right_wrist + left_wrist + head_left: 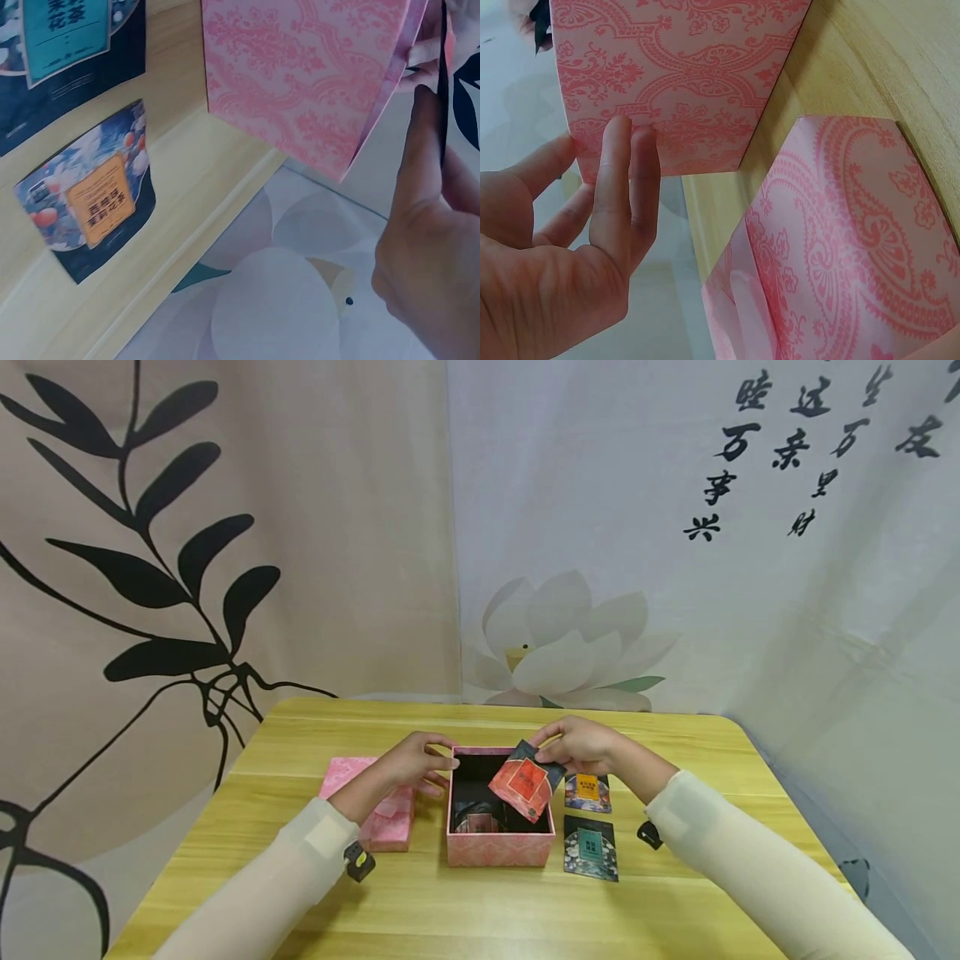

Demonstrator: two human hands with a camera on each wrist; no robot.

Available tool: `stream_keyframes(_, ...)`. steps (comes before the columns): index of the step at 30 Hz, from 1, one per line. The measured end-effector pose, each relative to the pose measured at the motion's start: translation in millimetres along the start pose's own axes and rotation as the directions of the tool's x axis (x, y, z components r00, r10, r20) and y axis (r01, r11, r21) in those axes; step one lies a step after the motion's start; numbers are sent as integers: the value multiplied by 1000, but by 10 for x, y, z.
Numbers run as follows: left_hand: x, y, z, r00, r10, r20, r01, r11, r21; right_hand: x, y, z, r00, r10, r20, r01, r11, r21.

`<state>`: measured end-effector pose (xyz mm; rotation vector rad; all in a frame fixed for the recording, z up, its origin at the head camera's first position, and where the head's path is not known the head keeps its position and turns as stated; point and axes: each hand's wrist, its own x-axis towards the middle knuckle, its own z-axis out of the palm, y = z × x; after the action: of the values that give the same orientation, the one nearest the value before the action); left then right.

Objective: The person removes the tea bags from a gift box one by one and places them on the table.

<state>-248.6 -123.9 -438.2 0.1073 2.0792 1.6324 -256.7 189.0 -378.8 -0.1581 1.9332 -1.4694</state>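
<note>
A: Starting close in, at the box (500, 852): upright on the table (405, 910), open at the top, another packet (477, 821) lying inside toward the front wall.

B: And to its left, apart, the pink lid (390, 833), by the look of it, partly behind the left arm (363, 795).

A: Now up over the opening, the red packet (525, 783)! Tilted, one corner down toward the front right. Already below the rim? Can't tell.

B: Pinched at its dark upper corner by the right hand (588, 745), thumb against fingers. At the box's left side, the left hand (415, 764), fingers parted and nearly straight. Really pressing? Can't tell.

A: Best advice? Keep that pinch at the edge, square the packet to the walls, clear the rim so as not to bend a corner. Steady the box lightly on the left, without tipping it.

B: On to labels, nearest first! Teal packet (590, 846), right of the box: Chinese characters, too blurred to read surely.

A: On the red one, smaller still. Beyond, by the right hand, the orange packet (588, 793): more characters, no brand legible.

B: Then out to the backdrop (375, 610): black writing (718, 487), with 万事兴 readable down one column and 友 further right, high above a pale lotus (566, 652)
</note>
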Motion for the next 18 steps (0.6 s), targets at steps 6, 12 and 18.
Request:
stream_keyframes(6, 24, -12, -5, 1000, 7, 6, -7, 1000, 1, -91, 31, -115, 1000, 4, 12, -4, 1000, 23)
stream_keyframes(12, 28, -7, 6, 1000, 10, 11, -10, 1000, -9, -187, 62, -221, 1000, -1, 17, 0, 999, 32)
stream_keyframes(18, 24, 2, 12, 1000, 0, 4, 0, 1000, -11, -282, 106, -308, 1000, 2, 27, -3, 999, 40)
